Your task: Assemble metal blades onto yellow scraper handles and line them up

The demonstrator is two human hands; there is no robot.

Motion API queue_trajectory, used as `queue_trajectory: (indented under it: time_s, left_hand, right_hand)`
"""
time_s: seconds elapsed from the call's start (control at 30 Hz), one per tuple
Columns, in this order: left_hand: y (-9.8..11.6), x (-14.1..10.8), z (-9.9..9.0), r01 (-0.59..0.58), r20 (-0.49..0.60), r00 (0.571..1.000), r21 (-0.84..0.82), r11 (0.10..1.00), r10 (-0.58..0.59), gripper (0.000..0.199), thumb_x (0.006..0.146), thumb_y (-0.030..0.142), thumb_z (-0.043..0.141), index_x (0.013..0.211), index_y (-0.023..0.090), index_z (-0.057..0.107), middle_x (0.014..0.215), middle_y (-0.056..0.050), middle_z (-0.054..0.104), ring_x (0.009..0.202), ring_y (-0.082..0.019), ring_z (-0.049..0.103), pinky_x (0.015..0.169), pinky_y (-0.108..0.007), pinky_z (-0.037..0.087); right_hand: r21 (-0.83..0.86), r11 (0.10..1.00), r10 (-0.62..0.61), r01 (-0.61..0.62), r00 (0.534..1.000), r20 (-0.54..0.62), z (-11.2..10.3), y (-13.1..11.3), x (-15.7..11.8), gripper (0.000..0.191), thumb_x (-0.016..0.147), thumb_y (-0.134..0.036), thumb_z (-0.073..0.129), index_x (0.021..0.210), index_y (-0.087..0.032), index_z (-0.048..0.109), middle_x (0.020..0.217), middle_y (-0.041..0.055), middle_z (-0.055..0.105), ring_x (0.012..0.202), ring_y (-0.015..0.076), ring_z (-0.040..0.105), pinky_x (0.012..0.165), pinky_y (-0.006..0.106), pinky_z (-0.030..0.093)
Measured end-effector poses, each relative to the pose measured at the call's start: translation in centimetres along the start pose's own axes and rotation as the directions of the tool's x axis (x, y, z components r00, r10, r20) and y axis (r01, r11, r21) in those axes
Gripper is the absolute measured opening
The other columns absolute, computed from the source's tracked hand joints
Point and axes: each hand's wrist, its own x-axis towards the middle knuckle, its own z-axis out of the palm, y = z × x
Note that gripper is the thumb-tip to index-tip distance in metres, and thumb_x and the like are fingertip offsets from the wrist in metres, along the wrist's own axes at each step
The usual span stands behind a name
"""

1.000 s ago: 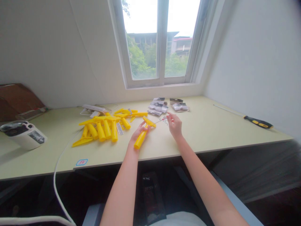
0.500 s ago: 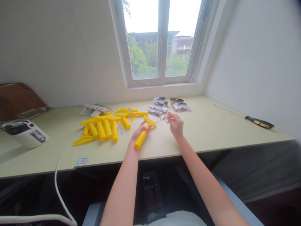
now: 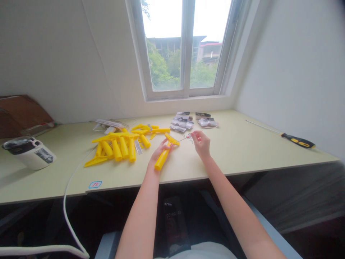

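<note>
Wrapped round a yellow T-shaped piece [image 3: 162, 160], my left hand [image 3: 161, 149] holds it above the table near the front edge. The piece's head points up and to the right. A thin metal rod [image 3: 183, 139] runs from that head toward my right hand [image 3: 201, 143]. My right hand is closed in a pinch over a scatter of tiny parts [image 3: 189, 136]; what its fingertips hold is too small to make out. To the left lies a pile of yellow handles and pieces [image 3: 117, 147], with a small clear strip [image 3: 138, 147] beside it.
Packets [image 3: 182, 121] and more packets [image 3: 207, 121] lie at the back below the window. A long screwdriver [image 3: 298, 140] rests at the right. At the left are a white mug [image 3: 36, 154], a cardboard box [image 3: 23, 115] and a white cable [image 3: 65, 205].
The fingers of my right hand have shifted slightly, with the fingertips a little lower and closer together. My left hand and the yellow piece have hardly moved.
</note>
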Motion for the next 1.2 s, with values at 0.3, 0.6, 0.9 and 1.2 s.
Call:
queue_trajectory:
  time_s: [0.3, 0.6, 0.9, 1.2]
  left_hand:
    - [-0.1, 0.0, 0.1, -0.010, -0.013, 1.000, -0.004, 1.000, 0.010, 0.069, 0.068, -0.008, 0.045, 0.128, 0.026, 0.040, 0.110, -0.010, 0.053, 0.077, -0.008, 0.063, 0.068, -0.017, 0.053]
    - [-0.1, 0.0, 0.0, -0.015, -0.010, 1.000, 0.006, 1.000, 0.015, 0.069, 0.068, -0.007, 0.046, 0.128, 0.025, 0.039, 0.111, -0.011, 0.053, 0.076, -0.008, 0.063, 0.066, -0.017, 0.053]
    - [-0.1, 0.1, 0.0, -0.024, 0.001, 1.000, 0.014, 1.000, 0.024, 0.069, 0.067, -0.008, 0.046, 0.127, 0.025, 0.040, 0.114, -0.011, 0.051, 0.076, -0.008, 0.062, 0.068, -0.017, 0.052]
    - [-0.1, 0.2, -0.2, -0.036, 0.044, 0.998, 0.021, 0.999, 0.035, 0.068, 0.067, -0.008, 0.046, 0.126, 0.023, 0.041, 0.115, -0.012, 0.050, 0.076, -0.008, 0.062, 0.068, -0.018, 0.052]
  right_hand:
    - [0.011, 0.995, -0.100, 0.100, 0.991, 0.090, -0.1, -0.3, -0.1, 0.032, 0.087, -0.037, 0.034, 0.104, -0.021, 0.057, 0.091, 0.0062, 0.058, 0.082, 0.0178, 0.055, 0.067, 0.032, 0.047]
    - [0.128, 0.992, 0.011, -0.015, 0.999, 0.032, -0.2, -0.5, 0.0, 0.028, 0.080, -0.038, 0.050, 0.097, -0.019, 0.061, 0.081, 0.0047, 0.063, 0.074, 0.0163, 0.059, 0.061, 0.029, 0.050]
    - [0.012, 1.000, -0.011, 0.011, 0.999, 0.036, -0.3, -0.4, 0.0, 0.031, 0.084, -0.038, 0.041, 0.096, -0.020, 0.063, 0.072, 0.0030, 0.065, 0.063, 0.0156, 0.058, 0.062, 0.029, 0.047]
    - [0.035, 0.999, 0.020, -0.020, 1.000, -0.011, -0.3, -0.2, 0.2, 0.026, 0.079, -0.042, 0.052, 0.078, -0.018, 0.061, 0.073, 0.0042, 0.063, 0.069, 0.0167, 0.058, 0.060, 0.029, 0.047]
